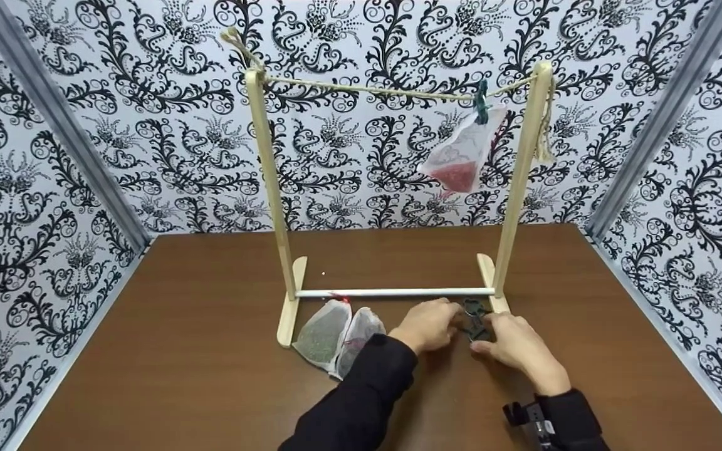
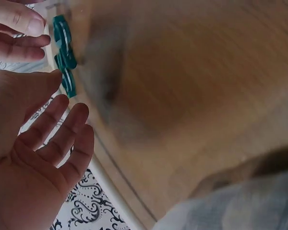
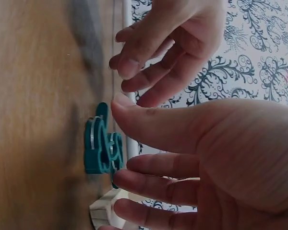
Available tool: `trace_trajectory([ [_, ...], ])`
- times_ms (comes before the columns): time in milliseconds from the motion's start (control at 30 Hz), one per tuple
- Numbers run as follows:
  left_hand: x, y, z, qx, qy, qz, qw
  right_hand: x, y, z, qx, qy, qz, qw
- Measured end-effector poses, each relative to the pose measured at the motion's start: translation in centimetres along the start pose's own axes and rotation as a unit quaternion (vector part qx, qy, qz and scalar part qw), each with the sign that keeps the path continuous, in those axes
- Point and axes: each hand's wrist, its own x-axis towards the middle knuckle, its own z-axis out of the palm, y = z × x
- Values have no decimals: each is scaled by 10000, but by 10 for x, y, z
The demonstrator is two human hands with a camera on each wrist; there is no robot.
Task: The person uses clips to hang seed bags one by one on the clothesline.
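Observation:
Several dark green clothespins [image 1: 475, 319] lie close together on the table between my two hands. My left hand [image 1: 429, 324] is just left of them, its fingers loosely bent with nothing in them; the left wrist view shows its fingers spread beside the clothespins [image 2: 66, 55]. From the right, my right hand [image 1: 514, 341] reaches to the same group, thumb and fingers apart. In the right wrist view the thumb and fingers are around the near side of the clothespins [image 3: 102, 143]; whether a fingertip touches them I cannot tell.
A wooden stand [image 1: 264, 156] carries a rope [image 1: 361, 89], where a green clothespin [image 1: 481, 103] holds a white mesh bag [image 1: 461, 150] with red contents. Two more mesh bags, one with greenish contents [image 1: 323, 335] and one beside it [image 1: 366, 324], lie by the stand's left foot. Patterned walls enclose the table.

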Motion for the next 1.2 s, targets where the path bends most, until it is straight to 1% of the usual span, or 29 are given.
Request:
trace_trajectory([
  [200, 3, 8, 5, 430, -342, -69, 9985, 0, -1, 3, -256, -141, 142, 9995],
  [300, 4, 8, 7, 477, -415, -107, 9979, -1, -1, 4, -296, -202, 148, 9992],
  [500, 4, 6, 11, 450, -415, -177, 9980, -3, -1, 5, -547, -216, -48, 9983],
  [667, 4, 8, 13, 638, -521, -109, 9965, -5, 0, 5, -653, -133, -174, 9976],
  [767, 3, 8, 13, 559, -611, -120, 9965, -5, 1, 6, -669, -150, -187, 9975],
  [933, 1, 6, 13, 256, -610, -149, 9977, -4, 1, 7, -717, -245, -96, 9971],
  [1067, 0, 5, 13, 286, -524, -195, 9980, -3, 1, 7, -697, -252, -21, 9972],
  [1200, 0, 6, 14, 497, -574, -257, 9968, -3, 1, 5, -679, -210, -64, 9975],
])
